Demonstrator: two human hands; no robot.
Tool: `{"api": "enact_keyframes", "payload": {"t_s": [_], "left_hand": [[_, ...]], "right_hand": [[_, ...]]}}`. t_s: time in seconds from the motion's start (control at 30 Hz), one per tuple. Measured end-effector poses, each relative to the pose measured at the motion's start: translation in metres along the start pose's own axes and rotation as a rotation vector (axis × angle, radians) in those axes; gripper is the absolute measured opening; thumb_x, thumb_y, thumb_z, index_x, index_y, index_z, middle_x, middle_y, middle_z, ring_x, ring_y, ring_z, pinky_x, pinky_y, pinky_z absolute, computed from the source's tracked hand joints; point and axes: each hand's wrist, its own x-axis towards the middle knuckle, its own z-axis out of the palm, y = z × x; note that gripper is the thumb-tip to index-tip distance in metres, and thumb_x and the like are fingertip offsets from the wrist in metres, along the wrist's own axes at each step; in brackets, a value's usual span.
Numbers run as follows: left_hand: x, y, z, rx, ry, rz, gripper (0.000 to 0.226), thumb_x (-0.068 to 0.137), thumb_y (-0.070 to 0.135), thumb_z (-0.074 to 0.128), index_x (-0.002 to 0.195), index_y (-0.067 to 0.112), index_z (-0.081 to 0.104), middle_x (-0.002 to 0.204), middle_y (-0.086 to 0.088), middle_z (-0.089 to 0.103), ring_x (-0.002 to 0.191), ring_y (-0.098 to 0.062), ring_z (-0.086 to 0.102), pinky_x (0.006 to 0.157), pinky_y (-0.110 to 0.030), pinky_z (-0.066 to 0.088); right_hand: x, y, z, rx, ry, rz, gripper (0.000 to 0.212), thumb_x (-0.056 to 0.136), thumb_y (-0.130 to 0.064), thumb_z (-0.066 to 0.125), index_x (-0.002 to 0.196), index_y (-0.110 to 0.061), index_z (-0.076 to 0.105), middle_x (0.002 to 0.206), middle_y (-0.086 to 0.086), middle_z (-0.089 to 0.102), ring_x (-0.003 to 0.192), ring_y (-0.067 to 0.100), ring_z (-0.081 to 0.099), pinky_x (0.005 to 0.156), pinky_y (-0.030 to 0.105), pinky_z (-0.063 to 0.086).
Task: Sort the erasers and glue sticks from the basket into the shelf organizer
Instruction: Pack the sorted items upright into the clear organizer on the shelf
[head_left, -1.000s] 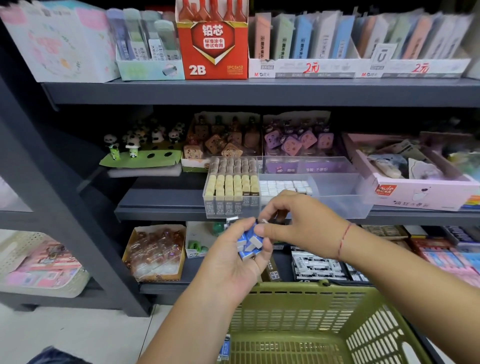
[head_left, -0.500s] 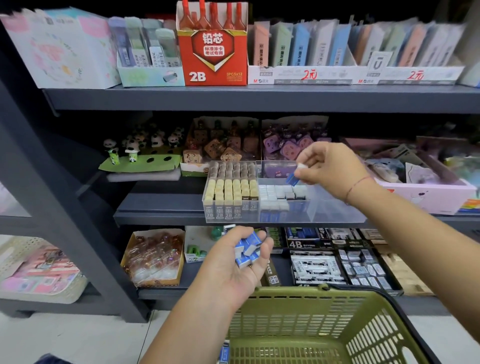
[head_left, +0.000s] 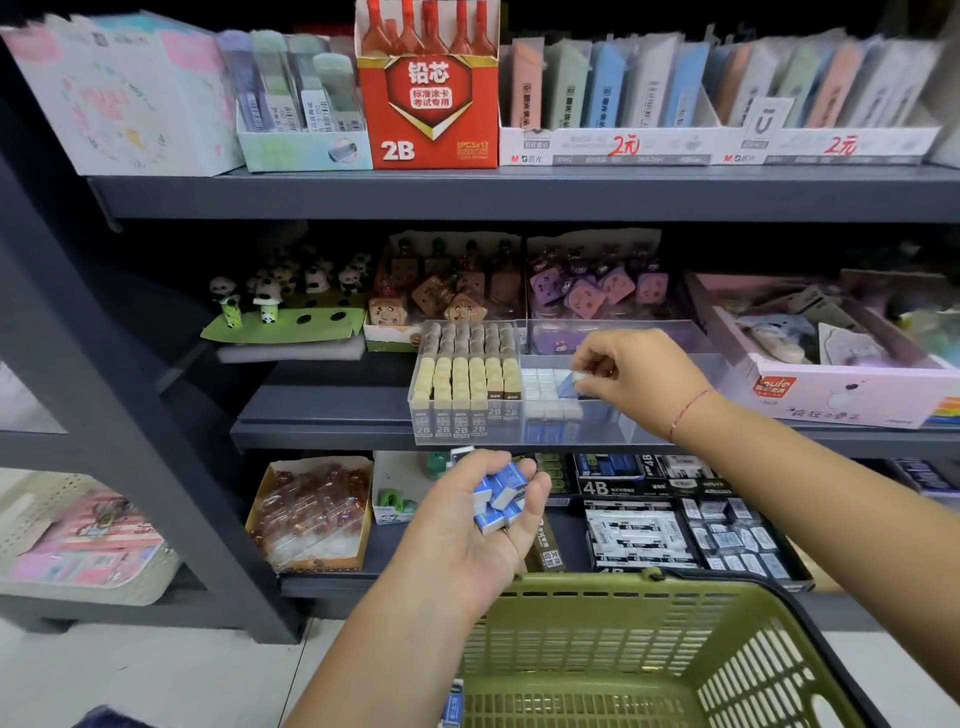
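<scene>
My left hand (head_left: 467, 530) is palm up below the middle shelf and cups several small blue-and-white erasers (head_left: 501, 493). My right hand (head_left: 636, 376) reaches into the clear shelf organizer (head_left: 670, 410) and pinches one blue-and-white eraser (head_left: 571, 383) just above the rows of white erasers (head_left: 545, 387) standing in its middle section. The organizer's left section holds tightly packed 2B lead tubes (head_left: 462, 379). The green plastic basket (head_left: 623, 649) sits low in front of me.
The dark shelf unit (head_left: 467, 192) carries a red 2B box (head_left: 431, 88) and packets on top. Panda figures (head_left: 270, 304) and a pink box (head_left: 841, 389) flank the organizer. Black 4B eraser boxes (head_left: 639, 525) fill the lower shelf. A cream basket (head_left: 78, 540) stands at far left.
My right hand took one eraser from my left palm, carried it up to the organizer and lowered it onto the eraser rows. My left hand stayed put, still cupping erasers.
</scene>
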Motion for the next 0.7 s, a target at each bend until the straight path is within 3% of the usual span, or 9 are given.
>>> {"api": "enact_keyframes", "payload": {"t_s": [0.17, 0.3, 0.47, 0.6, 0.7], "left_hand": [[0.001, -0.001, 0.0, -0.004, -0.007, -0.007, 0.008, 0.085, 0.001, 0.064, 0.089, -0.006, 0.062, 0.088, -0.021, 0.067, 0.079, -0.032, 0.065, 0.048, -0.024, 0.056], [0.001, 0.0, 0.0, -0.012, -0.011, -0.006, 0.008, 0.085, 0.001, 0.064, 0.09, -0.005, 0.061, 0.088, -0.021, 0.067, 0.079, -0.033, 0.065, 0.046, -0.024, 0.056], [0.001, 0.001, -0.001, -0.012, -0.013, -0.002, 0.007, 0.085, 0.001, 0.063, 0.089, -0.005, 0.061, 0.091, -0.021, 0.066, 0.08, -0.033, 0.065, 0.047, -0.024, 0.056], [0.002, -0.001, 0.0, -0.006, -0.019, -0.009, 0.008, 0.085, 0.001, 0.063, 0.089, -0.005, 0.061, 0.093, -0.021, 0.066, 0.08, -0.032, 0.065, 0.048, -0.024, 0.056], [0.002, -0.002, 0.0, -0.006, -0.017, -0.013, 0.008, 0.085, 0.001, 0.064, 0.09, -0.006, 0.062, 0.093, -0.021, 0.067, 0.08, -0.032, 0.065, 0.048, -0.024, 0.057]], "right_hand": [[0.012, 0.002, -0.008, 0.078, -0.096, 0.043, 0.008, 0.08, -0.011, 0.074, 0.083, -0.017, 0.069, 0.075, -0.006, 0.065, 0.071, 0.01, 0.06, 0.072, 0.02, 0.047], [0.019, 0.004, 0.002, 0.082, -0.186, 0.062, 0.008, 0.083, -0.012, 0.072, 0.091, -0.013, 0.072, 0.084, 0.001, 0.069, 0.078, 0.012, 0.064, 0.075, 0.02, 0.048], [0.012, 0.006, 0.005, 0.147, -0.155, 0.071, 0.006, 0.09, -0.015, 0.062, 0.084, -0.018, 0.062, 0.086, -0.002, 0.067, 0.077, 0.016, 0.066, 0.08, 0.034, 0.053], [0.008, 0.011, 0.002, 0.143, -0.242, 0.103, 0.02, 0.096, -0.023, 0.052, 0.088, -0.016, 0.07, 0.09, -0.003, 0.068, 0.084, 0.014, 0.065, 0.085, 0.035, 0.052], [0.01, 0.01, 0.005, 0.074, -0.294, 0.097, 0.033, 0.095, -0.025, 0.051, 0.093, 0.003, 0.068, 0.098, 0.02, 0.065, 0.093, 0.036, 0.06, 0.088, 0.044, 0.048]]}}
